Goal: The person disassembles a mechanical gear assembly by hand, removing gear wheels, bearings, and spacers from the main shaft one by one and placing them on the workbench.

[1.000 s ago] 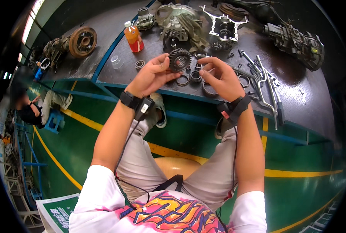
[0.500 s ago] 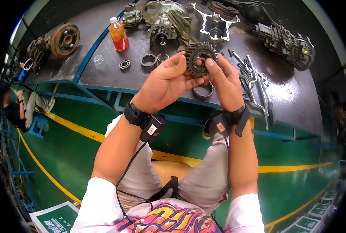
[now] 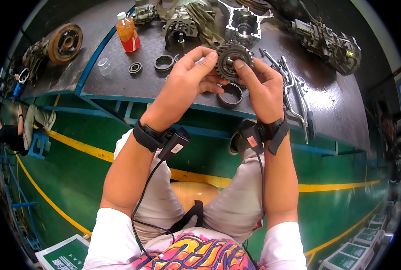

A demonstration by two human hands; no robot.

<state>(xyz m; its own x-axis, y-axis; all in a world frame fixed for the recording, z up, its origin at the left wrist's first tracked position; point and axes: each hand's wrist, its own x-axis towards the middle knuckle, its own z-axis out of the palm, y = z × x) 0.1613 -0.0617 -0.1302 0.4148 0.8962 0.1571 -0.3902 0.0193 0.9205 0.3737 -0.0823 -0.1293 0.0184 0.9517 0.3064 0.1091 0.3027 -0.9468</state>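
Gear (image 3: 227, 65), dark and toothed all round, sits between the two hands, held up over the near part of the counter (image 3: 331, 110). The left hand (image 3: 187, 78) comes in from one side: its thumb tip meets the gear's left rim with the forefinger close by, and its lower fingers curl toward the gear's bottom edge. The right hand (image 3: 265, 87) takes the other side, thumb laid across the face with its tip at the central bore, fingers going round behind the right-hand teeth. Both hands are grasping the gear, so it lies within the grip, its flat face turned upward to the view; how far the fingers reach behind it cannot be seen.

Just below the gear in the view, a toothed ring (image 3: 231, 105) lies on the counter, close to its front edge. Left of the left hand's fingers lie a second ring (image 3: 164, 69) and a round bearing (image 3: 131, 68), with a clear plastic cup (image 3: 104, 66) beside the bearing. An orange bottle (image 3: 128, 33) with a white cap stands farther back. To the right of the right hand, long metal tools (image 3: 288, 85) lie close together, and a gearbox (image 3: 328, 45) rests behind them.
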